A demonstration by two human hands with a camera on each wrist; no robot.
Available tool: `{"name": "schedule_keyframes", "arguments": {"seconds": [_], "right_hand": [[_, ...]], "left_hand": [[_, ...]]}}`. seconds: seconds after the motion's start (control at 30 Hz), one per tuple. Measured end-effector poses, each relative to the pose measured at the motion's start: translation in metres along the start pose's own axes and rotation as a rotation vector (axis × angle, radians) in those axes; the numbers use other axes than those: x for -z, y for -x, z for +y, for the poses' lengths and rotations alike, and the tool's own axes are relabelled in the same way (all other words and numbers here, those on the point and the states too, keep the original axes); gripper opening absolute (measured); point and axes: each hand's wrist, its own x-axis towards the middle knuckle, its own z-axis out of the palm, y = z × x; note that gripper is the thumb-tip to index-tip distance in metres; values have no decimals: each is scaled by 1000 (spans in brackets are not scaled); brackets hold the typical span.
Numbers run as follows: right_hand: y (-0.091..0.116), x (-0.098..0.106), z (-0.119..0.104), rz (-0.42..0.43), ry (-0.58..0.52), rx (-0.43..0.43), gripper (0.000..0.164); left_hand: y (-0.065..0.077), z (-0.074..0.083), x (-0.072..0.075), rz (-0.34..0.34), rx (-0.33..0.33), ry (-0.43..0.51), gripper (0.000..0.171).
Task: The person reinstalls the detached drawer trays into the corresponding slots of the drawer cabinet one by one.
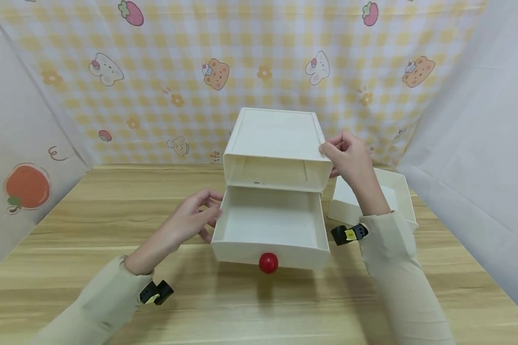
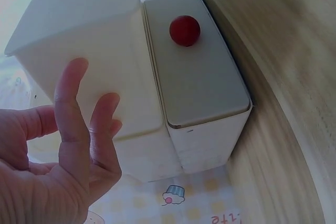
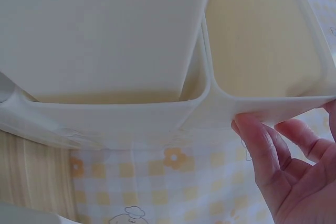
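A white drawer cabinet [image 1: 280, 132] stands on the table, its top compartment without a drawer. Below it, a white drawer [image 1: 269, 251] with a red knob [image 1: 268, 263] is pulled far out; its inside shows bare. My left hand [image 1: 194, 215] is at that drawer's left side wall, fingers loosely bent and curled round nothing. My right hand [image 1: 349, 153] touches the upper right side of the cabinet with thumb and fingertips. In the left wrist view a lower drawer front [image 2: 205, 77] with its own red knob [image 2: 185, 30] sits flush in the cabinet.
Another white drawer [image 1: 394, 184] lies on the wooden table [image 1: 177, 311] to the right, partly behind my right forearm. A yellow checked cloth [image 1: 263, 43] with cartoon prints hangs behind the cabinet. White cloth walls [image 1: 478, 143] stand at both sides.
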Motion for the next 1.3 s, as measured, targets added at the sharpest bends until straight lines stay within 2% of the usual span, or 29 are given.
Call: {"name": "schedule_keyframes", "arguments": {"seconds": [0.4, 0.63, 0.87, 1.03, 1.13, 1.23, 1.3], "right_hand": [[1, 1, 0, -3, 1, -3, 22], [1, 1, 0, -4, 6, -14, 23], [-1, 0, 1, 1, 4, -8, 21], [-2, -1, 1, 4, 1, -5, 21], [-1, 0, 0, 1, 0, -7, 22], [0, 1, 0, 0, -1, -6, 22], [-1, 0, 1, 3, -3, -6, 21]], "left_hand": [[-14, 0, 1, 3, 13, -5, 36], [-16, 1, 0, -3, 19, -8, 35], [-15, 3, 0, 5, -15, -77, 34], [-7, 13, -2, 47, -61, -208, 36], [2, 23, -5, 111, -105, -350, 35], [12, 32, -11, 183, -191, -499, 33], [20, 36, -15, 219, -283, -607, 31]]}}
